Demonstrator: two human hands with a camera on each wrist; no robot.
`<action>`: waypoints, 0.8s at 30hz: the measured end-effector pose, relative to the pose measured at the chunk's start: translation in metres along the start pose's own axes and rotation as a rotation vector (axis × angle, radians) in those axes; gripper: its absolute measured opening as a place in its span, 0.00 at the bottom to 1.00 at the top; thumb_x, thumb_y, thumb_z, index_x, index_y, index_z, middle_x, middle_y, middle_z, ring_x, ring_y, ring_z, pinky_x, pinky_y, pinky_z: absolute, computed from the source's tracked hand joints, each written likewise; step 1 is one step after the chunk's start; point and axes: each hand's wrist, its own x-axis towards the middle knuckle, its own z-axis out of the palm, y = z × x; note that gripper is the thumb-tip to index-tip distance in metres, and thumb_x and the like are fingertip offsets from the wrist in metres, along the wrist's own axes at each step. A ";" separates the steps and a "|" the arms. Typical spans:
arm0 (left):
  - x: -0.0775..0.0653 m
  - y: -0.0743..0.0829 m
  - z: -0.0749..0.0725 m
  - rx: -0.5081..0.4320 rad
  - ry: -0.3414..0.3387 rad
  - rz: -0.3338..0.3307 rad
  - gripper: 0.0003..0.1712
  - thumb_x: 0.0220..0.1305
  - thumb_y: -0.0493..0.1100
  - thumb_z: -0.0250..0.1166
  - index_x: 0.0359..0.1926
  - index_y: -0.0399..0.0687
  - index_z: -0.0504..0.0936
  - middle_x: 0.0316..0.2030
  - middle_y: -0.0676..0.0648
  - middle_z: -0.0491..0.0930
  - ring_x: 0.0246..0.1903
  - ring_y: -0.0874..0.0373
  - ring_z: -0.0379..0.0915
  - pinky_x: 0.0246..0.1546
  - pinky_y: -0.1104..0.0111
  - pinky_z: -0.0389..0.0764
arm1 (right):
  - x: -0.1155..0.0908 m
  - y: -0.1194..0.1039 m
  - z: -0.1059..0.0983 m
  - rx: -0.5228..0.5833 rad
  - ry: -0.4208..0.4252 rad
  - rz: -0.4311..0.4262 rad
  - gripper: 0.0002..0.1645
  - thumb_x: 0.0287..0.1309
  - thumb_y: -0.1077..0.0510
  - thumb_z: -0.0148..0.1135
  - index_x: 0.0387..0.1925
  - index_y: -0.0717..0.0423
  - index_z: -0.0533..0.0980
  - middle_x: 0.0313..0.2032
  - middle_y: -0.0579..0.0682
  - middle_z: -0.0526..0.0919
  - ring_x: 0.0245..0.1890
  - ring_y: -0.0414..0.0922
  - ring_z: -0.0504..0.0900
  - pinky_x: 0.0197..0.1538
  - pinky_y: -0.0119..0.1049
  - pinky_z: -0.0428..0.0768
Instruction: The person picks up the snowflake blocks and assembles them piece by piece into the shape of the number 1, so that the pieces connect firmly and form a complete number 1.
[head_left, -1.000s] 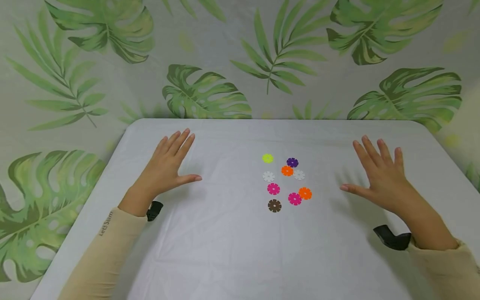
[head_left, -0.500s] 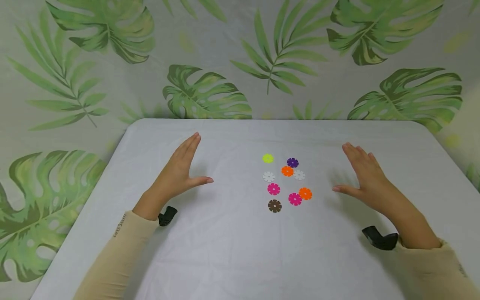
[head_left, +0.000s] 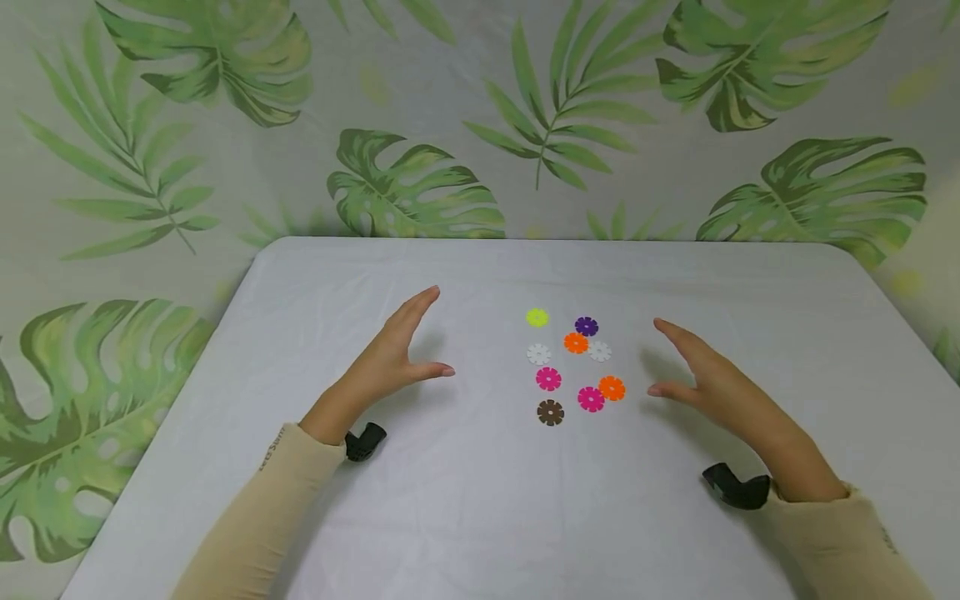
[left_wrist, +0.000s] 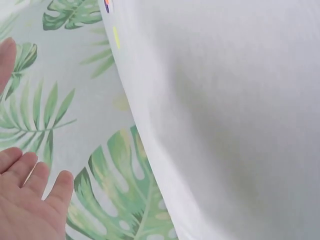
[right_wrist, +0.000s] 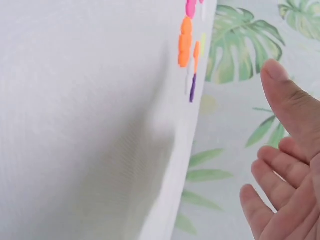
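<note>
Several notched plastic discs lie flat near the middle of the table. On the left side of the group are a yellow disc (head_left: 537, 317), a white disc (head_left: 538, 354), a pink disc (head_left: 548, 379) and a brown disc (head_left: 551, 412). To their right, a purple disc (head_left: 587, 326), an orange disc (head_left: 576, 343) and a second white disc (head_left: 599, 352) overlap or adjoin. Below them, another pink disc (head_left: 591, 399) meets another orange disc (head_left: 612, 388). My left hand (head_left: 386, 358) hovers left of the discs, thumb spread from straight fingers. My right hand (head_left: 716, 379) mirrors it on the right. Both hold nothing.
A white cloth covers the table (head_left: 465, 500), which has rounded far corners. Behind it hangs a leaf-patterned backdrop (head_left: 420, 83). Black wrist mounts (head_left: 366, 442) sit under both wrists, close over the cloth.
Both hands have moved inward toward the discs and turned so the palms face each other, the right one also coming slightly nearer. The discs stay where they were.
</note>
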 end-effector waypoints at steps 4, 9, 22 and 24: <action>0.003 0.002 0.007 -0.052 -0.017 -0.002 0.54 0.46 0.54 0.69 0.69 0.50 0.48 0.66 0.52 0.51 0.64 0.59 0.44 0.61 0.61 0.53 | 0.001 -0.001 0.006 0.021 -0.017 0.019 0.51 0.44 0.56 0.70 0.65 0.62 0.51 0.62 0.65 0.57 0.61 0.62 0.55 0.56 0.59 0.58; 0.008 0.005 0.018 -0.122 -0.030 -0.018 0.52 0.47 0.53 0.70 0.68 0.51 0.50 0.65 0.53 0.53 0.63 0.58 0.48 0.60 0.63 0.56 | 0.001 0.000 0.013 0.073 -0.035 0.040 0.47 0.46 0.54 0.68 0.64 0.62 0.56 0.61 0.62 0.60 0.57 0.62 0.61 0.54 0.58 0.61; 0.021 0.008 0.045 -0.251 -0.041 -0.026 0.46 0.47 0.46 0.71 0.65 0.49 0.58 0.62 0.52 0.59 0.60 0.55 0.56 0.58 0.68 0.58 | 0.005 0.006 0.032 0.114 -0.013 -0.018 0.39 0.44 0.57 0.70 0.58 0.64 0.65 0.54 0.59 0.70 0.52 0.56 0.70 0.53 0.43 0.69; 0.023 0.007 0.049 -0.254 -0.042 -0.026 0.45 0.47 0.46 0.71 0.65 0.49 0.59 0.62 0.53 0.60 0.60 0.58 0.55 0.58 0.69 0.58 | 0.005 0.007 0.035 0.119 -0.007 -0.028 0.38 0.43 0.58 0.70 0.57 0.64 0.66 0.53 0.59 0.71 0.52 0.54 0.71 0.54 0.30 0.68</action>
